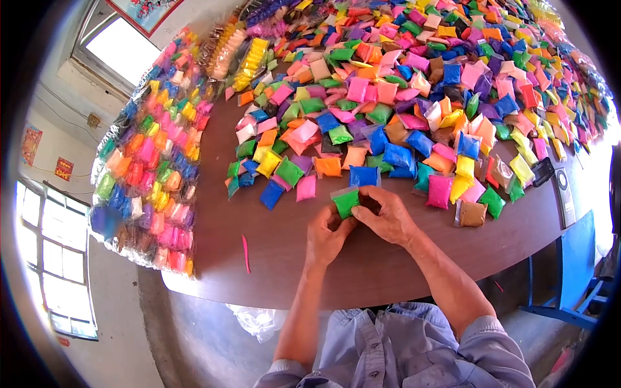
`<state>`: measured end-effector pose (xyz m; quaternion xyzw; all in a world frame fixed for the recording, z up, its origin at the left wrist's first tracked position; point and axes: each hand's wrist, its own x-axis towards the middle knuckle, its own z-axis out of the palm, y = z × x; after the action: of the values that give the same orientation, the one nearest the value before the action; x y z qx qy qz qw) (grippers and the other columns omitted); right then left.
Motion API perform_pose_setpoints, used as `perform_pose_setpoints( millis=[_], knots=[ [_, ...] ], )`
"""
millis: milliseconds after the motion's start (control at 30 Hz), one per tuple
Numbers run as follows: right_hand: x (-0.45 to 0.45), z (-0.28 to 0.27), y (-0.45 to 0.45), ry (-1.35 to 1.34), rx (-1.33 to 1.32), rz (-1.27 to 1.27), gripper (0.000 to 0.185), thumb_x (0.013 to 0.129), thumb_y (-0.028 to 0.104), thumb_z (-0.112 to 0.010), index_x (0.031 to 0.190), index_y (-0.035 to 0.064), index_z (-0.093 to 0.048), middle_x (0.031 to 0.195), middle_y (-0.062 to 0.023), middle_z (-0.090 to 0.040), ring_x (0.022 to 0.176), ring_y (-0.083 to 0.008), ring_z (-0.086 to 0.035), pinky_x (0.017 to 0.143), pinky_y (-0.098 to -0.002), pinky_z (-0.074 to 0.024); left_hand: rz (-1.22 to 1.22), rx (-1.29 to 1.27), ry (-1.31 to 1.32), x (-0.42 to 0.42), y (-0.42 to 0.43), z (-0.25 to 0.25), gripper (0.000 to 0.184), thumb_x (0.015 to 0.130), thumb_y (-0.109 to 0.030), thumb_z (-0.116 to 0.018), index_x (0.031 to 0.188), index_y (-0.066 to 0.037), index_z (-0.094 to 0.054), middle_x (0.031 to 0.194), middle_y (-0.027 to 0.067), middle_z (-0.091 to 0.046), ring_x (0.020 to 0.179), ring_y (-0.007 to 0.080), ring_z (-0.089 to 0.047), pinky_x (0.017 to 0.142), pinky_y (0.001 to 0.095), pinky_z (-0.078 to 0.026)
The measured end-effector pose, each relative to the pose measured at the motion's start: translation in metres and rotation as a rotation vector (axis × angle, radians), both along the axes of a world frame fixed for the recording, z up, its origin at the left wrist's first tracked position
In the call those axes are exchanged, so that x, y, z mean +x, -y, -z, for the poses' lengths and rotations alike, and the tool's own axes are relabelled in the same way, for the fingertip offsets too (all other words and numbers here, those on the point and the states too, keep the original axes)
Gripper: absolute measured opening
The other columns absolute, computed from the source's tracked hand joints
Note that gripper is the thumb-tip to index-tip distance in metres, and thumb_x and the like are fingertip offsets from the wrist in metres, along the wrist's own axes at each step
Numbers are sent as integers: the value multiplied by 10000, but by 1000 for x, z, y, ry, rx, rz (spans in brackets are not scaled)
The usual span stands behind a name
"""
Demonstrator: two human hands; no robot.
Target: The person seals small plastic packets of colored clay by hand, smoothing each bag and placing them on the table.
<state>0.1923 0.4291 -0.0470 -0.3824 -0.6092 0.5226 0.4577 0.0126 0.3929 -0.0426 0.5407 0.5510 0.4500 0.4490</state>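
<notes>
A small bright green packet in clear film [346, 202] is held above the brown table near its front edge. My left hand [327, 234] is closed on the packet's lower left side. My right hand [386, 216] pinches its right side, thumb in front and fingers behind. Just behind my hands lies a blue packet [365, 176], with an orange packet [328, 167] to its left. A pink packet [306, 188] rests left of the green one. To the right are a magenta packet [440, 191] and a brown packet [473, 214].
A large heap of colourful packets [388, 90] covers the back of the table [284, 278]. Joined rows of packets [152, 174] run along the left side. A thin pink strip [246, 254] lies front left. A blue chair [576, 265] stands at right.
</notes>
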Motion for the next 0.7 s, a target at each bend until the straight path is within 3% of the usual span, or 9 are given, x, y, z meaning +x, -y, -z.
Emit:
perform_pose_setpoints(
  millis=[367, 467, 700],
  knots=[
    [1, -6, 2, 63, 71, 17, 278, 902, 157, -717, 1114, -15, -658, 917, -108, -680, 826, -160, -614, 743, -340, -519, -27, 21, 116, -2, 1, 0, 196, 955, -59, -702, 1133, 22, -691, 992, 29, -717, 902, 90, -657, 807, 257, -532],
    [1, -2, 1, 112, 15, 22, 275, 902, 170, -718, 1099, -12, -657, 897, -108, -674, 796, -160, -610, 692, -338, -514, -22, -9, -31, -2, 2, -5, 199, 953, -61, -702, 1133, 23, -688, 975, 19, -709, 874, 80, -640, 782, 251, -521],
    [1, -4, 1, 67, 13, 15, 254, 900, 186, -724, 1054, -7, -665, 871, -101, -664, 775, -150, -603, 644, -321, -501, -24, -5, 164, -5, 3, 3, 191, 952, -68, -683, 1126, 9, -699, 953, -12, -682, 854, 54, -600, 752, 224, -482]
  ],
)
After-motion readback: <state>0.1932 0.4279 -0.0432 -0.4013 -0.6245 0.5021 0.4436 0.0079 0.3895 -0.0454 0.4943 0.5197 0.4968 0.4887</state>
